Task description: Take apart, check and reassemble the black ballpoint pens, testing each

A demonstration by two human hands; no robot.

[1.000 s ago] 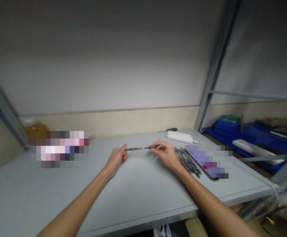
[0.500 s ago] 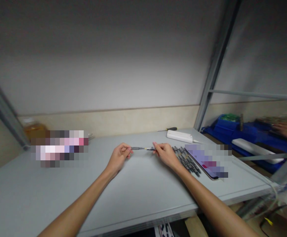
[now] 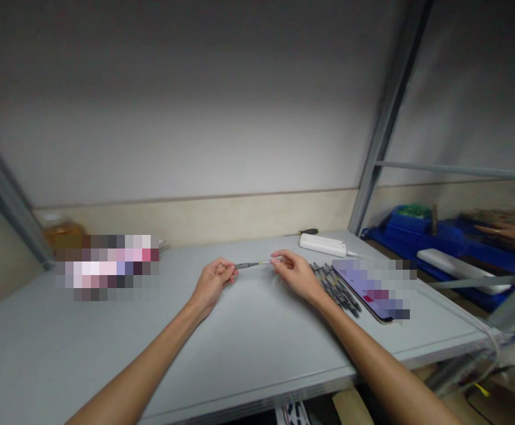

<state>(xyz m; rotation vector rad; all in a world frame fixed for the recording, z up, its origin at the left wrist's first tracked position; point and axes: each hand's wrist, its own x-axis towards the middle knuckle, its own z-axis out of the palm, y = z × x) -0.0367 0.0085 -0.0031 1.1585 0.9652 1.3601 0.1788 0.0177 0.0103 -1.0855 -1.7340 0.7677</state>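
Observation:
Both of my hands hold one thin grey pen [image 3: 252, 264] level above the grey table [image 3: 248, 348]. My left hand [image 3: 213, 282] pinches its left end with curled fingers. My right hand [image 3: 297, 276] pinches the right end, where a pale thin part shows. A pile of several dark pens [image 3: 334, 286] lies on the table just right of my right hand.
A white flat device [image 3: 322, 244] and a small screwdriver [image 3: 304, 232] lie at the table's back. Blurred-out items sit at the left and right. A metal rack post [image 3: 385, 118] rises at the right; beyond it are blue bins [image 3: 434, 239] and another person's hand [image 3: 511, 234].
The dark span of the pen between my hands has shortened and a pale thin part now shows at the right end. The other person's hand at the far right shifted slightly.

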